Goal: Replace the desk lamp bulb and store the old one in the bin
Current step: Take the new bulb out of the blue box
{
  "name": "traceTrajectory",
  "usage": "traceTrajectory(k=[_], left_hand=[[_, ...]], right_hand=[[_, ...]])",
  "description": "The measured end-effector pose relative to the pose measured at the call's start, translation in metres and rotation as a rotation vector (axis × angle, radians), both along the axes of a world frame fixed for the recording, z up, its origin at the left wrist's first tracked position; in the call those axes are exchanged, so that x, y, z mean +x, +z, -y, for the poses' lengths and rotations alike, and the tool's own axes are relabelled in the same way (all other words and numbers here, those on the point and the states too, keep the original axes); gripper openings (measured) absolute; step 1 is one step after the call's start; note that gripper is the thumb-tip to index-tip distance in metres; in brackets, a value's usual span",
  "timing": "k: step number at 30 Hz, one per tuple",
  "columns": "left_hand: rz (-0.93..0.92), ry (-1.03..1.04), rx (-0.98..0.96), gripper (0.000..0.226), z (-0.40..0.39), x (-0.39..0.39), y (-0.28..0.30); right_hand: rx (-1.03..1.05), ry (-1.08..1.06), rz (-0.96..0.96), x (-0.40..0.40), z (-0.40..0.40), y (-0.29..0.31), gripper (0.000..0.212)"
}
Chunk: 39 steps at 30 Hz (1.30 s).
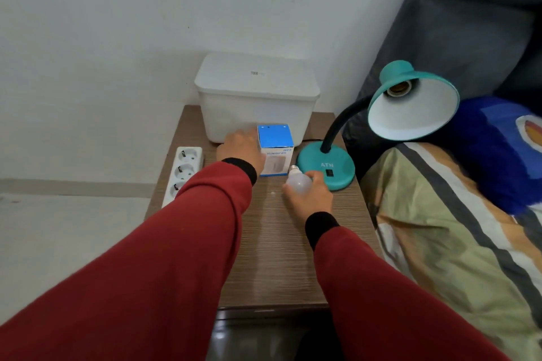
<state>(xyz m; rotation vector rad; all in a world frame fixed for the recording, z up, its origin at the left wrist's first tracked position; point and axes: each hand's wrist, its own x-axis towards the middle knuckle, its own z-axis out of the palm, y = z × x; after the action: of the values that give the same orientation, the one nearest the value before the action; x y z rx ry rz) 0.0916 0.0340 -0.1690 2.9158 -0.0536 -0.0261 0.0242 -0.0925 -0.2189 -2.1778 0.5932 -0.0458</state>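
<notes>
A teal desk lamp stands on the right of the wooden side table, its shade tilted toward me with an empty socket. My right hand holds a white bulb, screw base pointing away, just above the table beside the lamp base. My left hand rests against the left side of a blue-and-white box. Behind the box sits a white lidded bin, its lid on.
A white power strip lies along the table's left edge. A bed with a striped blanket and a blue pillow borders the table on the right. A white wall stands behind the table.
</notes>
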Motion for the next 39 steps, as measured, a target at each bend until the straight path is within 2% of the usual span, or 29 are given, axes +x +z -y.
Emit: traceTrajectory(k=[3,10,15,18,23,28,33,39], left_hand=[[0.010,-0.031,-0.050,0.049,0.004,0.004,-0.004],[0.049,-0.046,-0.185,0.050,0.001,0.007,-0.016],[0.076,-0.028,-0.417,0.050,0.000,0.008,-0.024],[0.122,-0.008,-0.514,0.049,0.000,0.009,-0.028],[0.169,0.058,-0.636,0.045,0.005,0.010,-0.031],[0.223,0.109,-0.740,0.038,0.010,0.010,-0.034],[0.217,0.151,-0.882,0.041,0.014,0.007,-0.036],[0.206,0.239,-0.953,0.041,0.021,0.005,-0.033]], right_hand=[[-0.009,0.005,0.008,0.003,0.001,-0.005,0.053],[-0.059,0.045,0.042,0.010,0.004,-0.013,0.058],[-0.162,0.031,0.305,0.024,0.002,-0.003,0.048],[-0.130,0.074,0.384,0.039,-0.003,0.006,0.041],[-0.020,0.080,0.387,0.051,-0.007,0.013,0.041],[-0.024,0.076,0.435,0.050,-0.007,0.012,0.039],[-0.033,0.070,0.454,0.050,-0.005,0.011,0.038],[-0.025,0.083,0.450,0.049,-0.006,0.011,0.038]])
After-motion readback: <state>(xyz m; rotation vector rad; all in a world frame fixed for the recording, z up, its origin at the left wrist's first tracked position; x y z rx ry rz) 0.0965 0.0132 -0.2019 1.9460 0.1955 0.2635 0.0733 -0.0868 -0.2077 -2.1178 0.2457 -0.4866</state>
